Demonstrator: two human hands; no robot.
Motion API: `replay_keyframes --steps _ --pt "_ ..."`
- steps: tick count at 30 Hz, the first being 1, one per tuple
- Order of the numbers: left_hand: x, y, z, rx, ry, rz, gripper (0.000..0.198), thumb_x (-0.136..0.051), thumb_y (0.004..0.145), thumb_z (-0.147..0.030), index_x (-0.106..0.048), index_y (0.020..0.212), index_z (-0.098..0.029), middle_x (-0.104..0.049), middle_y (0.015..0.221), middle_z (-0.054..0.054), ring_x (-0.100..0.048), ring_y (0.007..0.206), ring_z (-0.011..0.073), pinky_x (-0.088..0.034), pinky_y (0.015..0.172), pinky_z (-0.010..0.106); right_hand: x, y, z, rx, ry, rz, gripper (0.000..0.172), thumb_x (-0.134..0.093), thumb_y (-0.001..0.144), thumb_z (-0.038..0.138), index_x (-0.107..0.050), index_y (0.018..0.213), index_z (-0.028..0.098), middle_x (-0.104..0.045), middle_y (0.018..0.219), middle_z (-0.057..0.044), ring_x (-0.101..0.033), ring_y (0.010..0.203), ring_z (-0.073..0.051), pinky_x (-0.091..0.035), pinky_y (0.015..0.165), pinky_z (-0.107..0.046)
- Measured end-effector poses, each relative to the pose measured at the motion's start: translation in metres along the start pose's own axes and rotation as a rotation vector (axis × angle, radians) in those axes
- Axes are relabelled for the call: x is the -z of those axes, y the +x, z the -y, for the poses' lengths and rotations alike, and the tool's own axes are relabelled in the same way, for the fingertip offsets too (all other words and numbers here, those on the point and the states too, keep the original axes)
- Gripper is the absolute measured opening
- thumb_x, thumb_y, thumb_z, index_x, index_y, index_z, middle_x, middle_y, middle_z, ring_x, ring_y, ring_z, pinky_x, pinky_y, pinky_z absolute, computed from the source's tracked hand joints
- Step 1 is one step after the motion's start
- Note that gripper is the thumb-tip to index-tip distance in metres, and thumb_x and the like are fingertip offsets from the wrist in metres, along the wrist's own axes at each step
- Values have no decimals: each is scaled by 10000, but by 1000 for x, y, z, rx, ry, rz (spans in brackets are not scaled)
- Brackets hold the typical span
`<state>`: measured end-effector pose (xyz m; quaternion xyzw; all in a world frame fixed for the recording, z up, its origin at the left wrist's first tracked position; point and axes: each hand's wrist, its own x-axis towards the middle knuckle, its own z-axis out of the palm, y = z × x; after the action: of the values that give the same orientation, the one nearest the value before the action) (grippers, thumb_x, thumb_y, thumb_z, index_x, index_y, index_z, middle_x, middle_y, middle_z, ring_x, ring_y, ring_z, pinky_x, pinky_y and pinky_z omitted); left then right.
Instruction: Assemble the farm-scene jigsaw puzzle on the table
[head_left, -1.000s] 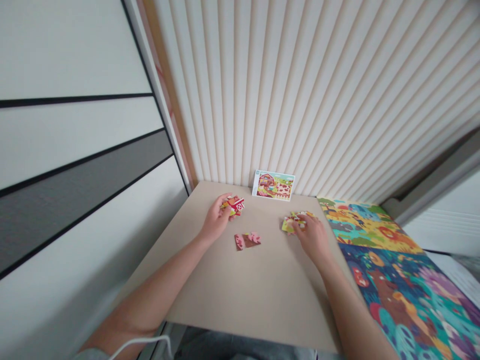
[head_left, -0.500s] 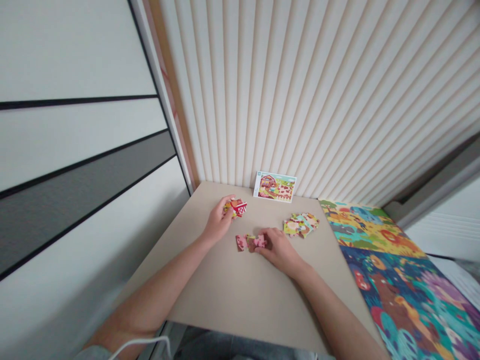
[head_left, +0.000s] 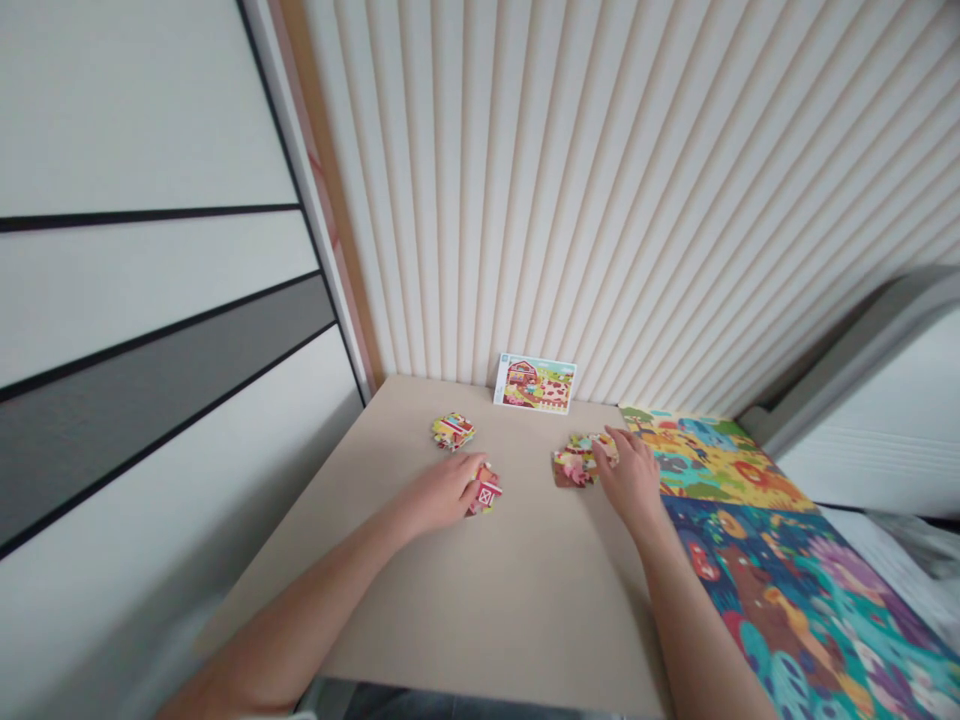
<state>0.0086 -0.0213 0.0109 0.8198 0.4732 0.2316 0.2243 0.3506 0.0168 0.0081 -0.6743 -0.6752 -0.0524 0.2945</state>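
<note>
Three separate puzzle sections on the worktop (head_left: 480, 610), none joined to another. Barn section (head_left: 487, 497) near mid-worktop, left hand (head_left: 442, 495) closed on it. Pink section (head_left: 571, 468) near right edge, right hand (head_left: 634, 475) with fingertips on it, grip unclear. Third section (head_left: 453, 431) loose near far edge, left of picture card (head_left: 534, 383). Widest room between hands and near edge; mat (head_left: 750, 600) beyond right edge.

On the tabletop (head_left: 465, 610), a picture card (head_left: 535, 384) leans against the pleated wall (head_left: 525, 200); jigsaw pieces (head_left: 453, 431) lie in front of it, with a large jigsaw puzzle (head_left: 739, 560) to the tabletop's right.
</note>
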Motion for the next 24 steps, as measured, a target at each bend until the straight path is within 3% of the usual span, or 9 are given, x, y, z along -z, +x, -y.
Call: replay_keyframes --steps 2,4,8,13,16,24 --pt "-1 -4 -3 0 88 18 445 -538 936 -364 -521 1366 -253 -610 1319 100 -580 1215 273 -420 1059 395 0 2 -9 -81 -43 -3 576 -425 966 545 -541 1418 207 -521 1421 -171 -463 1303 -358 -347 1060 -521" --pt "0 -7 -5 29 156 28 525 -640 869 -439 -533 1351 -260 -603 1307 104 -584 1193 297 -420 1050 409 -5 1 -14 -123 -67 81 667 -436 947 607 -462 1487 216 -469 1472 -183 -417 1354 -369 -321 1077 -535" --pt "2 -7 -4 64 217 46 544 -747 757 -491 -620 1238 -271 -600 1253 94 -580 1168 315 -421 1032 405 -18 -5 -11 -76 -87 268 724 -462 920 660 -416 1517 254 -422 1513 -173 -336 1422 -364 -223 1121 -584" --pt "0 -3 -1 141 131 85 485 -777 707 -422 -638 1132 -235 -615 1182 91 -592 1120 295 -457 968 370 -19 -6 1 94 42 276 595 -526 910 625 -519 1429 334 -515 1418 -99 -464 1319 -291 -293 1104 -462" --pt "1 0 -1 183 102 95 479 -788 663 -401 -621 1070 -211 -615 1172 99 -591 1099 291 -467 929 350 -18 -6 6 117 97 284 564 -569 892 617 -565 1384 342 -562 1335 -86 -517 1252 -270 -329 1073 -413" --pt "1 0 -6 31 -61 85 431 -729 694 -264 -543 1080 -223 -655 1122 69 -612 1055 249 -458 895 319 -20 -7 13 136 44 291 614 -493 937 612 -466 1471 312 -513 1438 -111 -409 1371 -277 -237 1125 -444"
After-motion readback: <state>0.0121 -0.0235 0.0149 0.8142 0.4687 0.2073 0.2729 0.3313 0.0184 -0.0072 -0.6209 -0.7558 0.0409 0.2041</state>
